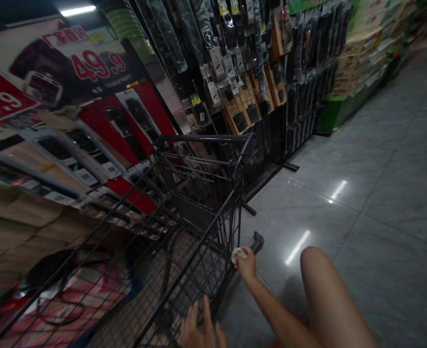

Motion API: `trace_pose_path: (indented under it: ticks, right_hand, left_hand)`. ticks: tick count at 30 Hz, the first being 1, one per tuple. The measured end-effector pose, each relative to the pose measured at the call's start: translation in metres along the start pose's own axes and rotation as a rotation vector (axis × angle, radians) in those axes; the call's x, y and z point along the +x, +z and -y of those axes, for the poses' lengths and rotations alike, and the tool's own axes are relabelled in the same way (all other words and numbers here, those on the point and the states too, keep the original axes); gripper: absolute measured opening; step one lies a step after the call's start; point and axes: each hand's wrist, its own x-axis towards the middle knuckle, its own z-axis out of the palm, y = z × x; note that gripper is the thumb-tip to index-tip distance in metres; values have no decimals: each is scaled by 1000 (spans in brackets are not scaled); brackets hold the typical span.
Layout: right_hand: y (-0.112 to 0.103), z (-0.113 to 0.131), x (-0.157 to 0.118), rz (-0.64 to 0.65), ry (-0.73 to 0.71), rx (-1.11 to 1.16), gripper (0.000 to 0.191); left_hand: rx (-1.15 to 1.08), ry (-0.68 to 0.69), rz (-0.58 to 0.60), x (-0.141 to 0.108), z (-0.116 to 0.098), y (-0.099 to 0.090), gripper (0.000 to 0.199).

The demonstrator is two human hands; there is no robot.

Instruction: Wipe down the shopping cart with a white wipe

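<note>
My right hand [247, 266] is closed around a small whitish crumpled wad [237, 253], perhaps tissue or cloth; its kind is unclear. That hand is at the side of a dark wire shopping cart [206, 138], close to the mesh near its lower corner. At the bottom edge my left hand [201, 328] is blurred, its fingers apart and nothing visible in them, beside the cart's wire side. Whether either hand touches the wire I cannot tell.
Packaged belts [117, 123] hang on a price display at left. More wrapped goods fill a dark rack [231, 72] behind the cart. A pink patterned bag [72, 309] lies at lower left. Stacked boxes [358, 63] line the far right aisle, beside a grey tiled floor [391, 193].
</note>
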Motion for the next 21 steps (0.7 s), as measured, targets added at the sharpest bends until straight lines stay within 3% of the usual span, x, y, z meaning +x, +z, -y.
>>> trace_pose_path:
  ticks: [3, 6, 12, 16, 21]
  right_hand:
    - [-1, 2, 0, 63, 49, 35, 28]
    - [-7, 2, -5, 142, 64, 81, 28]
    - [-7, 8, -22, 143, 59, 93, 26]
    - [0, 31, -30, 123, 144, 126, 32]
    - [3, 56, -27, 105, 90, 124, 32]
  left_hand:
    - [72, 6, 20, 22, -15, 2, 72]
    - [135, -2, 66, 28, -25, 2, 77]
    - [233, 6, 69, 34, -33, 2, 68]
    - [291, -1, 48, 41, -35, 4, 64]
    - [325, -38, 12, 42, -38, 9, 59]
